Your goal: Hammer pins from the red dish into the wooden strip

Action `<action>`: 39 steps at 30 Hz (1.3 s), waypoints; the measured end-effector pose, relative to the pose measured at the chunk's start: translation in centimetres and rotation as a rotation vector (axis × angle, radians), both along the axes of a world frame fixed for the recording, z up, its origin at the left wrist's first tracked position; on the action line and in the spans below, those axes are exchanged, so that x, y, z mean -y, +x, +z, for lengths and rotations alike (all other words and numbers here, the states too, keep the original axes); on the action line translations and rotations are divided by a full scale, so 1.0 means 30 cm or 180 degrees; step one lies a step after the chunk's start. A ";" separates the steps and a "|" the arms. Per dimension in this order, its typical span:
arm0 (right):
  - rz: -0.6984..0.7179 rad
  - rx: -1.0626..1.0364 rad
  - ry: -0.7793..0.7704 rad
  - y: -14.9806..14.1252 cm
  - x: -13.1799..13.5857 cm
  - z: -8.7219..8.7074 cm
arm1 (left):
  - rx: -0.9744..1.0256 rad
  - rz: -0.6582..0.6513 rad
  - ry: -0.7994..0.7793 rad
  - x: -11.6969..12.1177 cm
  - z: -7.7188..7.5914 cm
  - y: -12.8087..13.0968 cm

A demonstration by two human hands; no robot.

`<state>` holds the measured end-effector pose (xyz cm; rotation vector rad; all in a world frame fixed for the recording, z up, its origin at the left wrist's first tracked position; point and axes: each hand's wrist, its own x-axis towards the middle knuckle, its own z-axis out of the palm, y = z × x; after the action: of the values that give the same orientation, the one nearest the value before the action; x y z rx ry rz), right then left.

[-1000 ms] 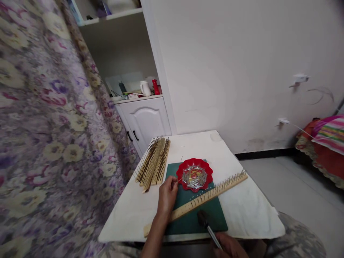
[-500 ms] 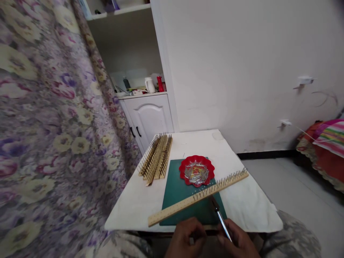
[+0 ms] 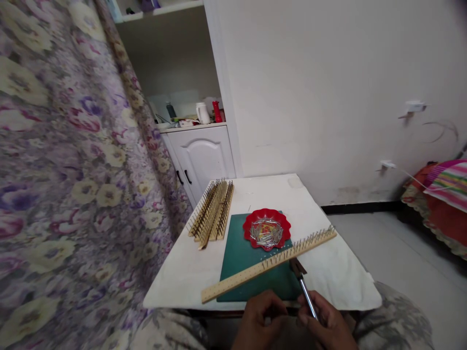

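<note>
My right hand (image 3: 324, 318) is closed around the silver shaft of a hammer (image 3: 307, 294). The dark hammer head rests at or just above the mat, beside the near edge of a wooden strip (image 3: 233, 281). Nails stand upright along the strip's right half, while its left half shows rows of small holes. To the left of the hammer, my left hand (image 3: 260, 313) is curled with thumb and fingers pinched together; whatever it may hold is too small to make out. Behind the strip, a red scalloped dish (image 3: 248, 228) holds many loose nails (image 3: 268, 238).
A green mat (image 3: 233, 243) lies under the dish and strip on a white-covered table (image 3: 175, 287). Several nail-studded strips (image 3: 215, 214) are stacked at the table's left. A few loose nails lie near the dish. A floral curtain (image 3: 73, 170) hangs on the left; a white cupboard (image 3: 204, 150) stands behind.
The hammer head has shifted slightly right and turned, and my right hand has moved a little right. My left hand has moved slightly up and right. The strip stays in place.
</note>
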<state>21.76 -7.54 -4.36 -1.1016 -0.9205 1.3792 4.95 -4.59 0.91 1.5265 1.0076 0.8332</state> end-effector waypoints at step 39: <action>0.0207 0.0163 -0.0299 -0.006 -0.012 -0.017 | -0.0919 0.1436 0.1167 -0.249 -0.089 -0.064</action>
<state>21.59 -7.17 -4.86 -1.1915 -0.9437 1.4659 3.02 2.88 -1.77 1.7923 1.5103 1.1836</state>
